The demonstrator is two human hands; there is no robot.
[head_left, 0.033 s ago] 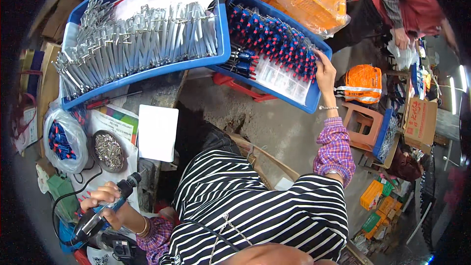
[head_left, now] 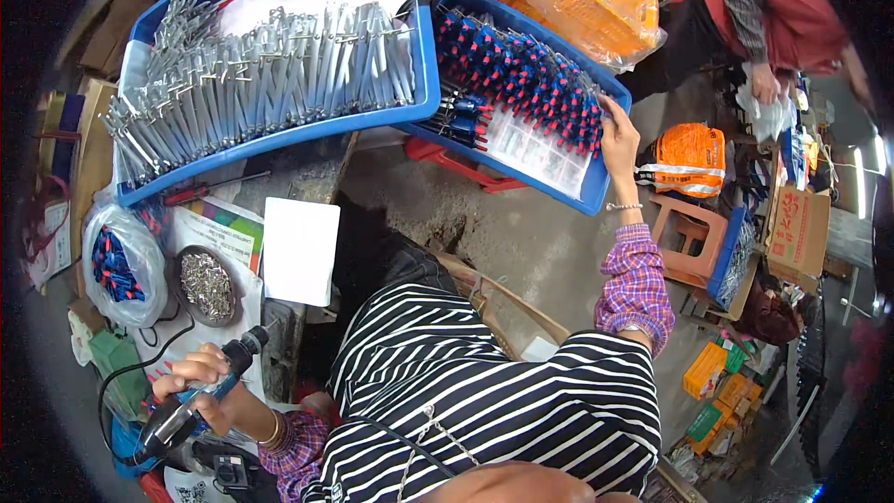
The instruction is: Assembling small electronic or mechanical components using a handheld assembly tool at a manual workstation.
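My left hand (head_left: 200, 382) is closed around a corded electric screwdriver (head_left: 172, 424), its bit pointing up and right. Beside it stand a dark bowl of small metal fasteners (head_left: 207, 284) and a clear plastic bag (head_left: 114, 270) of blue-and-red pieces. At the right end of a blue tray (head_left: 596, 188), my right hand (head_left: 617, 142) reaches over the rim with bent fingers. Its fingertips meet the end of a row of blue-and-red handled parts (head_left: 521, 74); whatever they grip is hidden. A larger blue tray (head_left: 279, 142) holds many flat metal strips (head_left: 279, 65).
A white card (head_left: 300, 251) lies at the bench edge. Behind the trays is an orange crate (head_left: 596, 0) with plastic film. To the right are an orange bag (head_left: 687, 158), a brown stool (head_left: 689, 233) and a cardboard box (head_left: 798, 233). Another person (head_left: 792, 9) bends over at the upper right.
The other person at the upper right has shifted slightly, and the pale plastic by their hand has moved with it. Both of my hands stay in place.
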